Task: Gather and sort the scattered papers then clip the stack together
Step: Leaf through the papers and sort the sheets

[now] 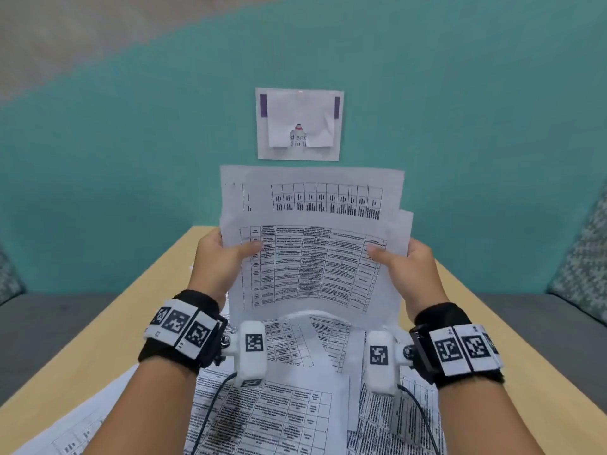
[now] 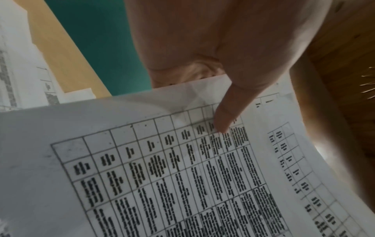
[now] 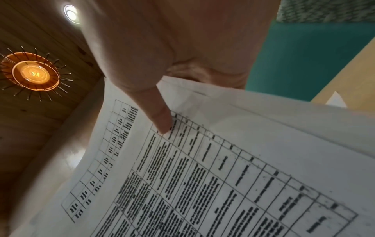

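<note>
I hold a small stack of printed table sheets (image 1: 312, 257) upright above the table, its lower edge near the loose sheets. My left hand (image 1: 223, 257) grips the stack's left edge, thumb pressed on the front page (image 2: 162, 176). My right hand (image 1: 404, 264) grips the right edge the same way, thumb on the front sheet (image 3: 223, 168). A rear sheet (image 1: 312, 188) sticks up higher than the front one. Several more printed papers (image 1: 279, 405) lie scattered on the wooden table (image 1: 98, 349) under my wrists. No clip is visible.
A teal wall (image 1: 131, 159) rises behind the table, with a white notice (image 1: 299, 124) taped to it. Grey seating with patterned cushions (image 1: 584, 257) flanks the table on both sides. A lit ceiling lamp (image 3: 34, 73) shows in the right wrist view.
</note>
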`<control>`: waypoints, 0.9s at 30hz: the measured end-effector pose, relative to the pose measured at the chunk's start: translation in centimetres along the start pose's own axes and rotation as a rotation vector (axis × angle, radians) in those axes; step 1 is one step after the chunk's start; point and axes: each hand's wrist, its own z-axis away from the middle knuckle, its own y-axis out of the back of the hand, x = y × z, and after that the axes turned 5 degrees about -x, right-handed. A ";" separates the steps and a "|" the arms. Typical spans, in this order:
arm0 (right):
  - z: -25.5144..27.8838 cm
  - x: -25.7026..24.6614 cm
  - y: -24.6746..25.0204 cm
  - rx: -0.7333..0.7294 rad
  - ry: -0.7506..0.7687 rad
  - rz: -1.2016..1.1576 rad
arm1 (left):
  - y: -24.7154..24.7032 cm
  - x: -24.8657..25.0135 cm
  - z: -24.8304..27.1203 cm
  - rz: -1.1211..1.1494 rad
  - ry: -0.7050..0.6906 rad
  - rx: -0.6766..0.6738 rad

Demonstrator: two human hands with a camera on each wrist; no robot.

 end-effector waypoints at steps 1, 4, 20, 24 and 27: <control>0.1 -0.3 0.0 0.006 0.017 -0.019 | 0.0 0.2 0.0 -0.004 -0.008 -0.006; 0.4 -1.0 0.0 0.033 0.108 -0.038 | 0.1 0.2 0.0 -0.022 0.011 -0.033; 1.3 -4.9 1.3 0.069 0.287 0.089 | 0.0 -0.1 0.2 -0.086 -0.030 -0.148; 2.4 -6.5 0.8 -0.042 0.272 0.521 | -0.2 -0.3 0.4 -0.077 -0.023 -0.138; 2.9 -7.4 -0.2 -0.103 0.267 0.707 | -0.1 -0.3 0.4 -0.063 -0.016 -0.133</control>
